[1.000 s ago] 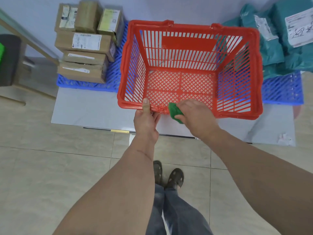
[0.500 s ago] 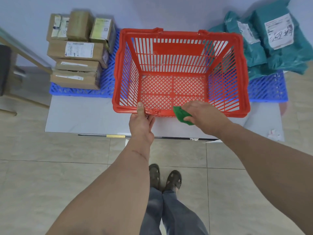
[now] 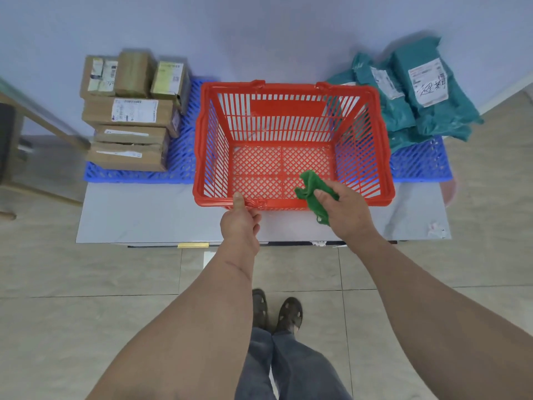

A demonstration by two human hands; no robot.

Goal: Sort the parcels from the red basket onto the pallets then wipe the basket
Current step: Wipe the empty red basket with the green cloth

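Note:
The red basket point(image 3: 288, 108) stands with nothing inside it on a grey sheet between two blue pallets. My left hand point(image 3: 240, 223) grips the basket's near rim, thumb on top. My right hand point(image 3: 344, 210) holds a green cloth point(image 3: 313, 190) that drapes over the near rim, partly inside the basket. Brown cardboard boxes point(image 3: 129, 116) are stacked on the left pallet point(image 3: 181, 160). Teal mailer bags point(image 3: 418, 90) are piled on the right pallet point(image 3: 418, 166).
A grey floor sheet point(image 3: 144, 215) lies under the basket, with tiled floor in front of it. A wooden frame and a dark seat point(image 3: 8, 140) stand at the far left. My feet point(image 3: 277, 311) are close to the sheet's front edge.
My right hand has lifted the green cloth from the outside of the near rim up over it, so the cloth now reaches inside the basket. My left hand keeps its grip.

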